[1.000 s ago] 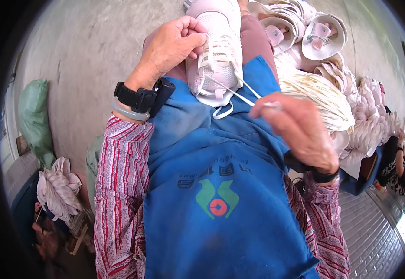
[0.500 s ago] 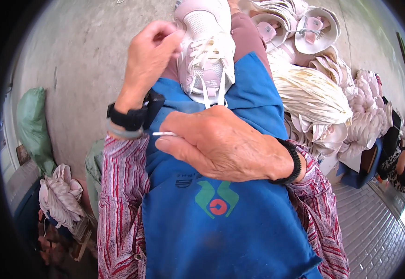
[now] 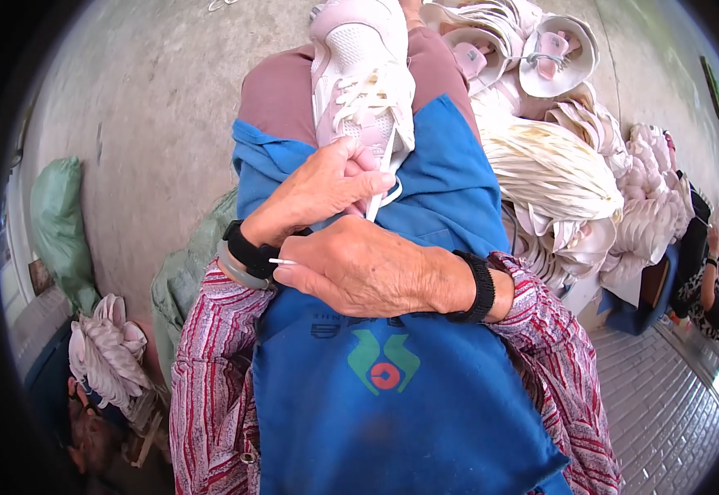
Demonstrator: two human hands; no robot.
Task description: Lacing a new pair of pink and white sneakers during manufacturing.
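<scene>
A pale pink and white shoe upper [image 3: 359,82] lies along my lap, toe end away from me, with white laces threaded through its far eyelets. My left hand [image 3: 322,188] is at its near end, thumb and fingers pinching around a white shoelace [image 3: 387,169] that runs down from the upper. My right hand [image 3: 376,264] sits just below, over the blue apron [image 3: 409,445], closed on the lace. A short white lace tip pokes out past its thumb. The back of this hand hides most of the lace inside it.
A large bundle of white laces [image 3: 549,165] and stacked shoe uppers [image 3: 559,58] lie to the right. More uppers [image 3: 110,351] and a green sack [image 3: 64,231] are on the left. Another person [image 3: 710,289] sits at the far right.
My left hand has come down and right from beside the upper to the lace at its near end. My right hand has shifted slightly left and down, still holding the lace.
</scene>
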